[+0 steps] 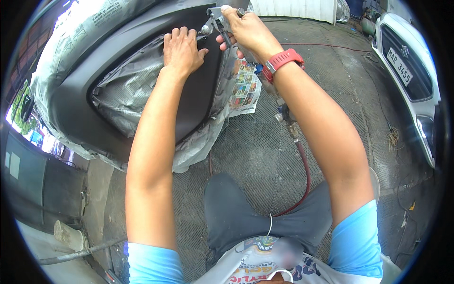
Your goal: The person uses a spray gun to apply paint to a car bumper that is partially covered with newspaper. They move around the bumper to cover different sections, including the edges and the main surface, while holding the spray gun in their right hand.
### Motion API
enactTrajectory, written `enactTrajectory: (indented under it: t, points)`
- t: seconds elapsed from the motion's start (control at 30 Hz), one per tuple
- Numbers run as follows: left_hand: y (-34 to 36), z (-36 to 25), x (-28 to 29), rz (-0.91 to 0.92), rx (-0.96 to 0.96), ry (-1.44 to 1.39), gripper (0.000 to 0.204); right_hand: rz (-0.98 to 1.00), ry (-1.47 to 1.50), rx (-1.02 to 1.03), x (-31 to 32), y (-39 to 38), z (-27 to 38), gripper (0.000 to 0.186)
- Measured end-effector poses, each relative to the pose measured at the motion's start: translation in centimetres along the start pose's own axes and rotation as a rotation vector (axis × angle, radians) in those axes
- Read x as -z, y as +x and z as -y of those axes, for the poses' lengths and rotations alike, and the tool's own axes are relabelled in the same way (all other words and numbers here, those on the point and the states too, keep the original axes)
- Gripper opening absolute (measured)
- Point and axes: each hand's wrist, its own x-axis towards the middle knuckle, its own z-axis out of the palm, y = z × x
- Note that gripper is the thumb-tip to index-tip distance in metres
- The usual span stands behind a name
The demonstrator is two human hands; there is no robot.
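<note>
A car body with a dark matte finish is partly covered in grey plastic sheeting and printed paper. My left hand rests near the upper edge of its covered opening, fingers spread. At the top centre, my right hand, with a red watch on the wrist, grips a metal spray gun just right of my left hand. The gun's lower fittings show beside my right forearm, with a dark red hose hanging from them. The gun's nozzle tip is hard to make out.
A white car stands at the right, near cords on the rough floor. A white corrugated panel is at the top. A pale bucket and a pipe are at the lower left.
</note>
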Motion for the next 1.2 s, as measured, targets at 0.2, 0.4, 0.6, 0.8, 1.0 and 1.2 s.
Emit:
enactTrajectory:
  t: [0.2,0.4,0.6,0.8,1.0,1.2]
  points:
    - [2.2,-1.2,-0.5,0.079,0.059,0.002,0.056,-0.045,0.049,0.028,2.1,-0.4,0.0,0.056]
    - [5.5,1.0,0.6,0.051,-0.191,-0.015,0.024,-0.044,0.055,0.062,4.3,-1.1,0.2,0.056]
    - [6.3,3.6,3.2,-0.026,-0.347,0.076,0.041,-0.064,0.096,0.096,5.5,-1.7,-0.4,0.057]
    - [6.8,3.0,3.3,-0.028,-0.352,0.090,0.051,-0.065,0.111,0.100,5.8,-2.1,-1.0,0.059]
    - [8.2,2.0,2.8,-0.017,-0.360,0.099,0.058,-0.068,0.104,0.087,6.3,-2.1,-1.3,0.060]
    - [9.7,1.2,2.1,-0.034,-0.402,0.140,0.065,-0.049,0.117,0.117,6.4,-2.3,-1.4,0.060]
